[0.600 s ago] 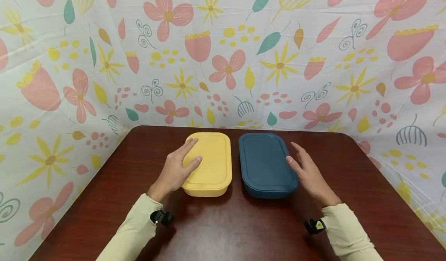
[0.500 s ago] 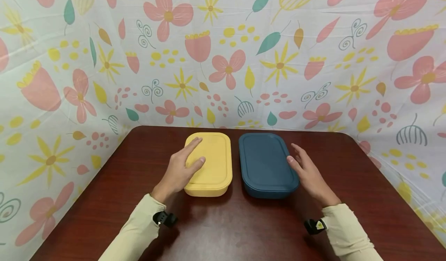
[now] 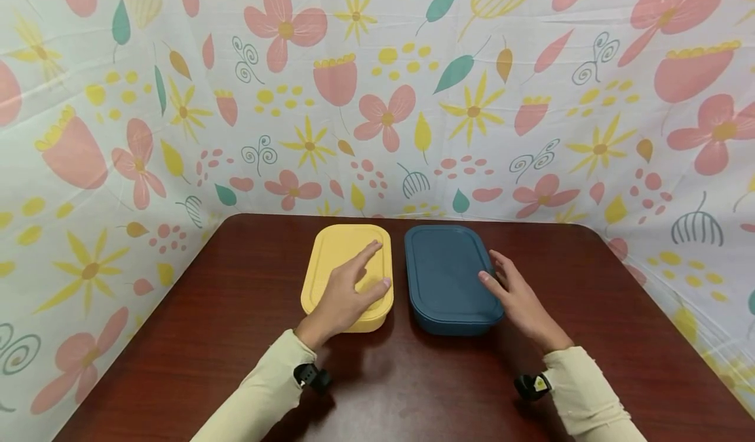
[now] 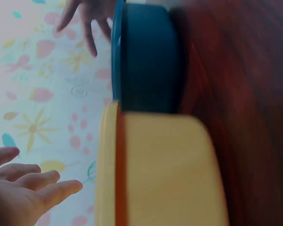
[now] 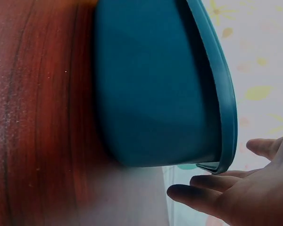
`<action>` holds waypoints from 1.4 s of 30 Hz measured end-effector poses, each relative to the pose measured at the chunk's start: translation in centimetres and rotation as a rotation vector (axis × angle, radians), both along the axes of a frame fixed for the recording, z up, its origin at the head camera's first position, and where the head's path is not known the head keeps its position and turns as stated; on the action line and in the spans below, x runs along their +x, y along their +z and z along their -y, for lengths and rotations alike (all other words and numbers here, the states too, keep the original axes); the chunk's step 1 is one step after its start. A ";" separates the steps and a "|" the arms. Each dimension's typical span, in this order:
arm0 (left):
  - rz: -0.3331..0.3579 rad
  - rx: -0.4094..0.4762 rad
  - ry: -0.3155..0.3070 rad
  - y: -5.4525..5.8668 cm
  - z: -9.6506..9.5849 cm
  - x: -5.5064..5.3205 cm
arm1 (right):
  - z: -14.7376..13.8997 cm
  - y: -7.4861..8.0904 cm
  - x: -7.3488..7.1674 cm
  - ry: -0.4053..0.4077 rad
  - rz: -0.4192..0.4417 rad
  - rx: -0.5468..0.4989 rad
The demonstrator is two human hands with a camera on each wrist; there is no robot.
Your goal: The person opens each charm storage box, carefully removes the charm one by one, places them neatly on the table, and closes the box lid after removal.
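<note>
A yellow lidded food container [image 3: 329, 258] and a dark blue lidded food container [image 3: 446, 268] lie side by side on the table, a narrow gap between them. Over the yellow lid hovers my left hand [image 3: 344, 296], fingers extended; the left wrist view shows this hand [image 4: 23, 190] apart from the lid's edge. My right hand [image 3: 525, 301] is beside the right edge of the blue container, its thumb over the lid. In the right wrist view its fingers [image 5: 198, 197] reach past the lid's corner, and I cannot tell whether they touch it. Neither hand holds anything.
The dark red-brown wooden table [image 3: 236, 284] has rounded far corners. A white cloth with a floral print [image 3: 386, 117] hangs behind it and along both sides. Black straps with small devices [image 3: 312, 378] sit on both wrists.
My left hand has moved right across the yellow container, from its left edge to above its right part. The right hand has shifted slightly left and nearer. Both containers have stayed in place.
</note>
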State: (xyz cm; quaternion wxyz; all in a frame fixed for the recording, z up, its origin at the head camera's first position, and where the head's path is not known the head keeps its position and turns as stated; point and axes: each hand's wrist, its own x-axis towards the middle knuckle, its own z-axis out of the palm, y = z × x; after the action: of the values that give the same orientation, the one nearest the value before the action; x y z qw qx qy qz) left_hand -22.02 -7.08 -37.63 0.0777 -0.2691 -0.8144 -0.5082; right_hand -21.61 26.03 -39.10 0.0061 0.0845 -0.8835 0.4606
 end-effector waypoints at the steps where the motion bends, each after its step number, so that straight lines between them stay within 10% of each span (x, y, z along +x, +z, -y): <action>1: 0.016 0.002 -0.012 -0.1 -0.4 0.0 | 0.0 -0.1 0.0 0.001 -0.001 0.008; 15: 0.150 -0.029 -0.052 -0.4 -5.0 0.0 | 0.0 -1.1 0.0 -0.035 -0.045 0.131; 42: 0.177 -0.420 -0.046 -2.6 -8.8 0.3 | -0.4 -2.4 0.6 0.092 -0.112 0.235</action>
State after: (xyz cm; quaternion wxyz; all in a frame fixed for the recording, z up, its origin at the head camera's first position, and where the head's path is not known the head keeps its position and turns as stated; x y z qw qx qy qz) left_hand -21.72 1.73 -40.18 -0.0633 -0.2522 -0.8996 -0.3508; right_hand -21.04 26.48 -41.52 0.0246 0.1505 -0.9249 0.3481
